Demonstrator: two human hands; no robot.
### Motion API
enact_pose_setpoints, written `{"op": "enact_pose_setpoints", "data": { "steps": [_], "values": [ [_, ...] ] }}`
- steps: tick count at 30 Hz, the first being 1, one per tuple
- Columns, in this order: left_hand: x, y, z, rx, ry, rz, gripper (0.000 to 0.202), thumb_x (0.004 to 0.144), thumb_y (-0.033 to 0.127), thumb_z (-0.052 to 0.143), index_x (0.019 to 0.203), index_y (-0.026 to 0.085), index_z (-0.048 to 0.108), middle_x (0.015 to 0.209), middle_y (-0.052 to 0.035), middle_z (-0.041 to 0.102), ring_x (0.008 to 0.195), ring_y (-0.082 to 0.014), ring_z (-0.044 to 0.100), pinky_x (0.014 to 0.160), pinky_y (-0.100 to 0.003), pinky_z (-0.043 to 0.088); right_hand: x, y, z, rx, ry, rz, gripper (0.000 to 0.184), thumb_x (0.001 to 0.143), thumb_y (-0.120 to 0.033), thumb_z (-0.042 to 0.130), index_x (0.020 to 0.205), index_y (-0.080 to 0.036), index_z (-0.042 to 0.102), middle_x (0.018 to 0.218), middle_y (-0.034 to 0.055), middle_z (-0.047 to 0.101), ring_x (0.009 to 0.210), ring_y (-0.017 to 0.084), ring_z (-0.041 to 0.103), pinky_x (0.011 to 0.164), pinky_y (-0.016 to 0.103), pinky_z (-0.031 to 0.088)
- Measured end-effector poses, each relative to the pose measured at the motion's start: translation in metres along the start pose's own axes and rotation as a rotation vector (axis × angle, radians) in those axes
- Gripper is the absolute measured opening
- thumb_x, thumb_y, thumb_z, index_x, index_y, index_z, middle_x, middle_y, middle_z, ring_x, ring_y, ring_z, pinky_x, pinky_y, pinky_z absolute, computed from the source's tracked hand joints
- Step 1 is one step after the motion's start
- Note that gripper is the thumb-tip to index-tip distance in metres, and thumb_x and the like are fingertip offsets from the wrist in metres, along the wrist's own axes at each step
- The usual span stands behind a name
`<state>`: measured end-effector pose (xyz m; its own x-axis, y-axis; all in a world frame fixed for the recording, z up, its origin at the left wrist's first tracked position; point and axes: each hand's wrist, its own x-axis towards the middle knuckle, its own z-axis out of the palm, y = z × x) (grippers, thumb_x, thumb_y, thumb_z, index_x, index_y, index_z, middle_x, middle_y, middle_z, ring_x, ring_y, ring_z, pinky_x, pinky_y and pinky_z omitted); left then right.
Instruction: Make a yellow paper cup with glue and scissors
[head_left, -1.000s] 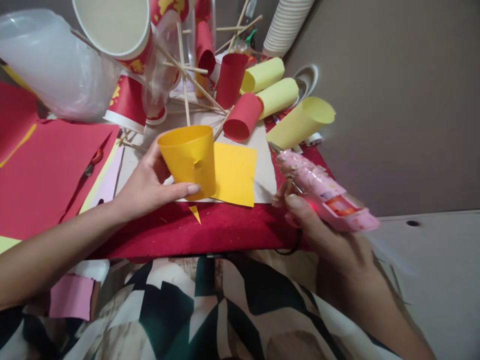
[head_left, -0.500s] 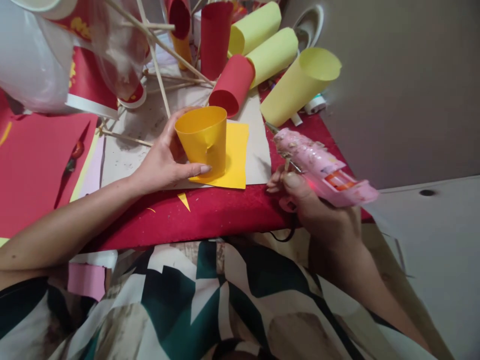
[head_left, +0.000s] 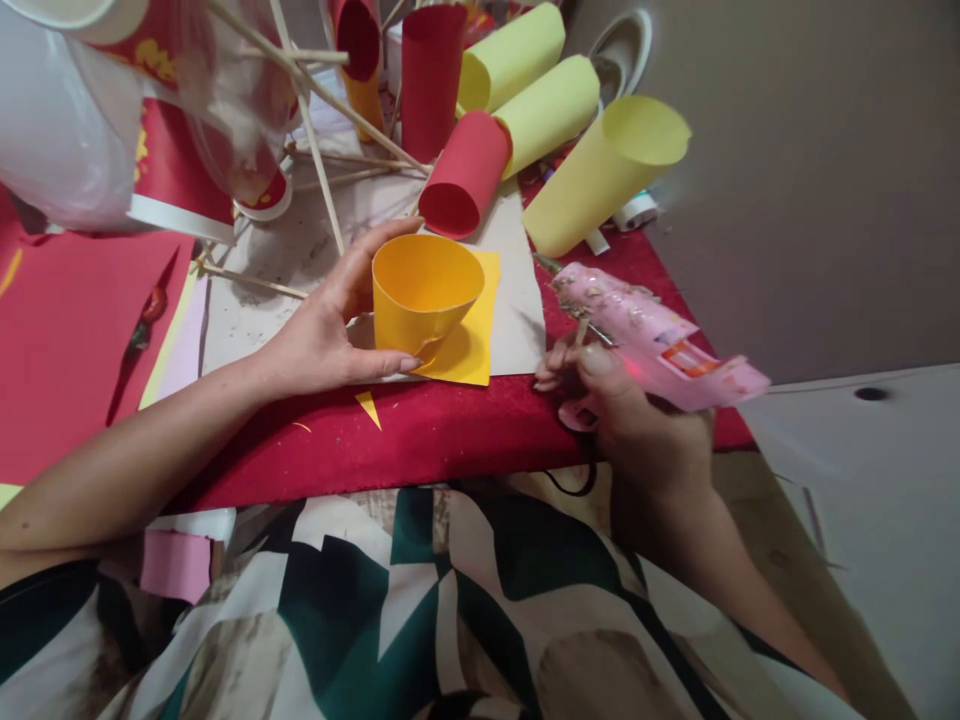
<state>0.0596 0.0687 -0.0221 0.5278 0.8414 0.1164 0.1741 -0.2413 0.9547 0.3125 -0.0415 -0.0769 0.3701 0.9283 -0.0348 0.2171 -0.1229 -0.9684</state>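
My left hand (head_left: pixel 341 315) is wrapped round the left side of a short yellow paper tube (head_left: pixel 420 305), its thumb against the lower front. The tube tilts to the right over a flat yellow paper sheet (head_left: pixel 480 345). Near the tube's bottom a crease or seam shows. My right hand (head_left: pixel 634 410) grips a pink hot glue gun (head_left: pixel 622 310), its nozzle pointing up and left, just below a pale yellow paper tube (head_left: pixel 604 180). A red glow shows on the gun's body by my thumb.
Red paper tubes (head_left: pixel 469 170) and pale yellow ones lie at the back. Thin wooden sticks (head_left: pixel 322 165) cross at the back left beside red paper cups (head_left: pixel 184 165). Red paper (head_left: pixel 82 340) with small red-handled scissors (head_left: pixel 142 325) lies left. A red cloth (head_left: pixel 465 425) covers the table.
The yellow paper tube has tipped over to the right and shifted slightly, my left hand still around it. The glue gun in my right hand has barely moved.
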Motion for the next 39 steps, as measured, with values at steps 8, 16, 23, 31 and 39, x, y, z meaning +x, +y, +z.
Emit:
{"op": "enact_pose_setpoints", "data": {
  "steps": [8,16,23,31,39],
  "values": [
    [0.003,-0.011,0.0,0.005,0.017,0.028,0.095,0.052,0.032,0.097,0.139,0.022,0.058,0.153,-0.0106,0.048,0.151,-0.0378,0.033,0.122,-0.048,0.033,0.001,-0.001,0.002,0.121,0.033,0.016,0.036,0.079,-0.056,0.074,0.077,-0.021,0.068,0.072,0.0043,0.069,0.07,0.019,0.067,0.05,0.028,0.048],
    [0.012,-0.021,-0.012,0.12,-0.206,0.143,0.113,0.049,0.045,0.097,0.149,0.024,0.048,0.158,-0.0128,0.044,0.156,-0.0403,0.021,0.127,-0.051,0.017,0.005,0.001,0.008,0.218,0.051,-0.099,0.037,0.075,-0.054,0.077,0.07,-0.019,0.07,0.066,0.0002,0.067,0.057,0.014,0.064,0.047,0.026,0.048],
    [0.002,-0.004,-0.021,-0.223,-0.274,-0.052,0.102,0.053,0.019,0.096,0.146,0.024,0.052,0.151,-0.0094,0.054,0.149,-0.0376,0.038,0.124,-0.051,0.032,0.003,0.005,0.008,0.226,0.064,-0.107,0.037,0.075,-0.054,0.079,0.069,-0.019,0.072,0.065,-0.0001,0.069,0.056,0.014,0.065,0.051,0.027,0.051],
    [-0.002,0.014,-0.013,-0.504,0.038,-0.114,0.082,0.065,0.023,0.085,0.143,0.02,0.057,0.146,-0.0159,0.055,0.146,-0.0422,0.041,0.115,-0.049,0.042,0.001,0.004,0.012,0.245,0.051,-0.148,0.035,0.074,-0.05,0.081,0.068,-0.017,0.071,0.065,-0.0001,0.068,0.056,0.014,0.066,0.054,0.027,0.054],
    [0.002,0.009,-0.005,-0.649,0.11,-0.144,0.085,0.076,0.031,0.075,0.154,0.017,0.042,0.137,-0.0148,0.061,0.144,-0.0411,0.043,0.111,-0.049,0.043,0.002,0.007,0.014,0.221,0.067,-0.178,0.034,0.076,-0.048,0.079,0.068,-0.016,0.071,0.064,0.0,0.067,0.055,0.014,0.066,0.05,0.026,0.052]
  ]
}}
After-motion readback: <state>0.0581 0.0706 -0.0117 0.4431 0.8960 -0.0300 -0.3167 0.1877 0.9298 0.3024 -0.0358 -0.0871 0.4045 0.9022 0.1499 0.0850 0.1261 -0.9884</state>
